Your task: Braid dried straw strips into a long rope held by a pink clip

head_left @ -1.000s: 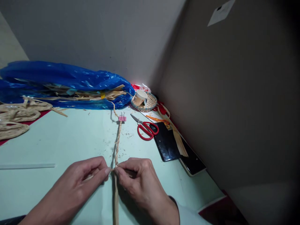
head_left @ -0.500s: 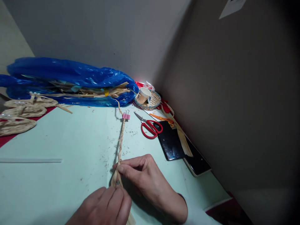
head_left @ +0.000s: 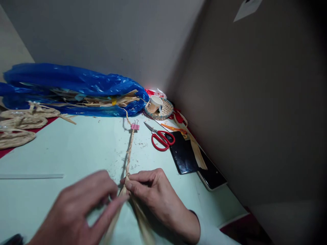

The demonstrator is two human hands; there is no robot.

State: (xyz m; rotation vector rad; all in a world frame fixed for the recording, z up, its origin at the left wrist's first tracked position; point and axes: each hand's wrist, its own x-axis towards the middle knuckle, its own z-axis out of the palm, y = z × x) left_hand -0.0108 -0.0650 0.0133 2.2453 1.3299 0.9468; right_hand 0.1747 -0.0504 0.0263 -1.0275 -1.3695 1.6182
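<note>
A narrow braid of pale dried husk strips (head_left: 130,149) runs down the table from a pink binder clip (head_left: 135,127). My right hand (head_left: 158,200) pinches the braid between thumb and forefinger where the plaited part ends. Below that pinch, loose strips (head_left: 143,221) spread apart toward me. My left hand (head_left: 84,204), a little blurred, is at the left of the strips. Its thumb is stretched out to the strips just below my right fingertips, and a gap shows between the thumb and the curled forefinger.
Red-handled scissors (head_left: 163,140) and a black tablet-like slab (head_left: 182,156) lie at the right. A phone (head_left: 212,177) is beside it. Behind are a woven basket (head_left: 167,109) with a paper cup (head_left: 155,103) and a blue plastic bag (head_left: 76,76) of husks. Woven sandal-like pieces (head_left: 17,139) sit left.
My left hand has moved left and up from below the braid, and its thumb and forefinger have parted. The loose strips now fan out. My right hand keeps its pinch.
</note>
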